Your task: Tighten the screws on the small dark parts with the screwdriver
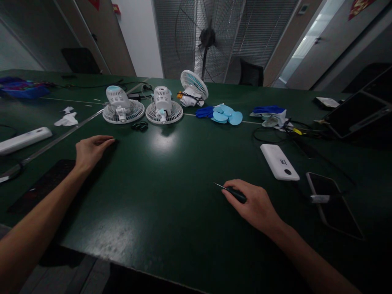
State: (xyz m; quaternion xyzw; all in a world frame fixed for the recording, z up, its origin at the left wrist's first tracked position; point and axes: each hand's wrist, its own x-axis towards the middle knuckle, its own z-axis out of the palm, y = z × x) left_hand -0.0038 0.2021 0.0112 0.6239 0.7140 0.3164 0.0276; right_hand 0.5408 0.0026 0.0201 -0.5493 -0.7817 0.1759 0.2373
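Note:
My right hand point(252, 204) is closed around a small screwdriver point(238, 194) with a dark handle; its thin metal shaft points left over the green table point(171, 179). At the left, my left hand point(92, 150) has thumb and fingers pinched together close to the tabletop. Whatever those fingertips hold, if anything, is too small to make out. Beyond that hand, two small white fans lie face down, a left one point(121, 108) and a middle one point(163, 108). Several small dark cylindrical pieces point(140, 126) lie in front of them.
A third white fan point(192, 87) leans at the back beside light-blue fan blades point(226, 114) and blue gloves point(269, 110). To the right are a white power bank point(279, 162), a phone point(333, 204) and cables. A dark keyboard point(43, 183) lies under my left forearm.

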